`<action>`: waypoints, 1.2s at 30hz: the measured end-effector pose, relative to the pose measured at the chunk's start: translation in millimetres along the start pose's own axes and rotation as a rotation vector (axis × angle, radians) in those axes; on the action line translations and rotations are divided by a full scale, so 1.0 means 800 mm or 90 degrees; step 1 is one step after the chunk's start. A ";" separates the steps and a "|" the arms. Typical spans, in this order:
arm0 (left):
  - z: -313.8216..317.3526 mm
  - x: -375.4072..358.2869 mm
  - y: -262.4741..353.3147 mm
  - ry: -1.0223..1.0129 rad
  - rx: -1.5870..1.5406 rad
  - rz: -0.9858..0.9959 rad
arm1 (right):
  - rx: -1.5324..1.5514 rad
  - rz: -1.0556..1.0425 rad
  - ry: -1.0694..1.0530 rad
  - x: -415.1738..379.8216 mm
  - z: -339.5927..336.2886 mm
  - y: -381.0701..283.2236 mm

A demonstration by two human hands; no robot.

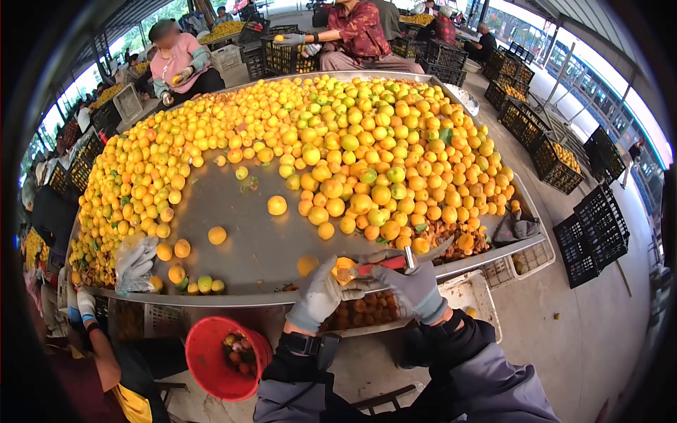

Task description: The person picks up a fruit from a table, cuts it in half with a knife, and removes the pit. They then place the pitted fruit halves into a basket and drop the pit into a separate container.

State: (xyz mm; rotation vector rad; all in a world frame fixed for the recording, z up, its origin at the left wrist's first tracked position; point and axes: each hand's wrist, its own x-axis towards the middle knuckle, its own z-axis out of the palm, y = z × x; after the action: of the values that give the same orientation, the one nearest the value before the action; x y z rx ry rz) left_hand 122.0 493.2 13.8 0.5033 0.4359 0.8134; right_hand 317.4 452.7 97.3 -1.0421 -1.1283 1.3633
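My left hand (321, 295), in a grey-white work glove, is closed around an apricot (344, 271) at the table's near edge. Orange flesh shows on the side facing the other hand. In my right hand (417, 287), also gloved in grey, is a red-handled tool (381, 265) with a bright metal collar. Its red end reaches the apricot; a curved grey piece, perhaps a blade, sticks out past my right fingers. Beyond both hands, a large heap of yellow-orange apricots (381, 162) covers much of the metal table (243, 240). A few lie loose near the middle.
Below the table's front rim stand a red bucket (201, 356) with dark scraps and a crate of brownish-orange pieces (367, 310). A clear plastic bag (136, 262) lies at left. Other people sit around the table, one close at my left. Black crates (592, 233) stand at right.
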 end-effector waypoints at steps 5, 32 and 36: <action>0.026 0.001 -0.007 0.026 -0.064 0.069 | -0.019 -0.012 0.031 -0.007 0.005 -0.005; 0.030 0.014 -0.032 0.092 -0.121 0.288 | 0.113 0.005 0.273 -0.006 0.033 0.044; 0.027 0.015 -0.031 0.084 -0.165 0.279 | -0.159 0.012 0.217 -0.012 0.006 0.035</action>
State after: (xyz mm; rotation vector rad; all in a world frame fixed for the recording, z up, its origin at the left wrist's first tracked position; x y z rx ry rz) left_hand 155.5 482.5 14.8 0.3055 0.3380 1.3120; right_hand 308.6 442.2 70.4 -1.4082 -1.0477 1.0239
